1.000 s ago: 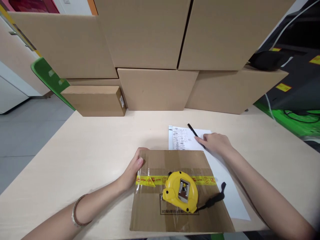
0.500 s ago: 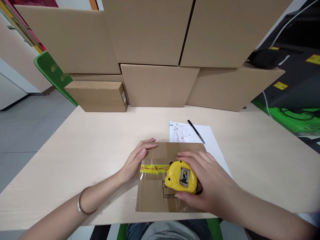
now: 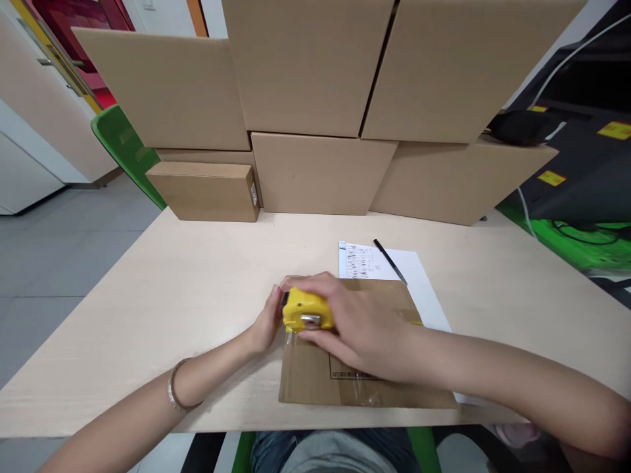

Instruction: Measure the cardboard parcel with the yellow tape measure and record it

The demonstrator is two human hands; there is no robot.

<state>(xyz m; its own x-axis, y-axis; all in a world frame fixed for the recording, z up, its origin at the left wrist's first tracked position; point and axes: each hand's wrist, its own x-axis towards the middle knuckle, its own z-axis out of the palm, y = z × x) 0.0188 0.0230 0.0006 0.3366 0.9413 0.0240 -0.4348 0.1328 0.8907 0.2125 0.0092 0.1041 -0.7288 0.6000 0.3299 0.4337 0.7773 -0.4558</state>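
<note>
Gripping a rounded tape measure [image 3: 304, 309] over rectangular cardboard [image 3: 309, 376].

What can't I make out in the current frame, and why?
All in the head view:
Left-hand grip: fingers partly hidden behind the tape measure and right-hand grip.
Tape measure: one side hidden by the right-hand grip.
Carton: printing too small to read, partly covered by the right-hand grip.
Paper: writing too small to read, part hidden by the carton.
Dark equipment: cut off by the right edge.
</note>
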